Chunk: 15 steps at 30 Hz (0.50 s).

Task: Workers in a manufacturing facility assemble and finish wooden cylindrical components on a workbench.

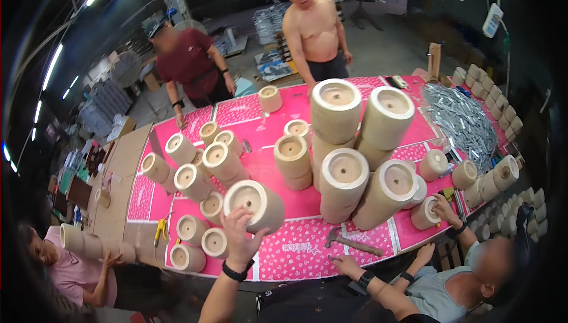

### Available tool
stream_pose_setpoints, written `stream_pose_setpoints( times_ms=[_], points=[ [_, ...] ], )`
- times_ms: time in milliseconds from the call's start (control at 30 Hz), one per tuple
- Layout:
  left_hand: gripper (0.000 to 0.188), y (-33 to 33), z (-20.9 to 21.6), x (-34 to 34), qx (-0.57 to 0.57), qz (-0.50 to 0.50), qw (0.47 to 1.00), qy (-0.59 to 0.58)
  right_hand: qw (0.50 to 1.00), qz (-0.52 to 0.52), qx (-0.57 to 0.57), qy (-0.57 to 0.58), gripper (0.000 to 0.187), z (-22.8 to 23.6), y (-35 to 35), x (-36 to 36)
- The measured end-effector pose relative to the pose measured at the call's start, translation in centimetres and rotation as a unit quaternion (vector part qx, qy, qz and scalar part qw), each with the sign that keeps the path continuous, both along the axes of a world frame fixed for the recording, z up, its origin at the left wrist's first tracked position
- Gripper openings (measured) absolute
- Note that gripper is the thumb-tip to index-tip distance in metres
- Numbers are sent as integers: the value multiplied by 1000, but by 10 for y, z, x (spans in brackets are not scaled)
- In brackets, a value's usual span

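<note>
My left hand (241, 237) is closed around the near side of a pale wooden cylinder (269, 207), fingers over its rim. The cylinder has a recessed top with a small hole in the middle and tilts toward me. At the table's near edge, my right hand (350, 268) has its fingers drawn together; whether something small is in them is too unclear to make out. Just beyond it lies a claw hammer (358, 245) with a wooden handle. Several more wooden cylinders, some in stacks (343, 190), stand to the left and right of the held one.
Pink patterned sheeting (296, 246) covers the table. Yellow-handled pliers (160, 231) lie at left, a heap of metal parts (461, 122) at far right. A co-worker's hand (442, 209) touches a cylinder (423, 215) at right. Two people stand across the table; another holds cylinders (89, 243) at left.
</note>
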<state>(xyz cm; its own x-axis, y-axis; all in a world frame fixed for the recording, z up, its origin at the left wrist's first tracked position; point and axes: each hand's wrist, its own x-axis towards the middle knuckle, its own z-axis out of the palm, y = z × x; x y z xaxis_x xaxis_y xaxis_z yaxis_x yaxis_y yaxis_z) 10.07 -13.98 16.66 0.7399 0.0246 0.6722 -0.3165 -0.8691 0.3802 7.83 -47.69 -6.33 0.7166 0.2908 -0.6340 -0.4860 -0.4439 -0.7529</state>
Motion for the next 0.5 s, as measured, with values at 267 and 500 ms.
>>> stream_pose_setpoints(
  times_ms=[267,500],
  points=[
    [59,1,-145,-39,6,26,992,123,971,148,-126,-138,36,16,29,10],
    [93,27,-181,-70,-26,-35,962,270,948,183,-160,-206,31,55,57,15]
  ],
)
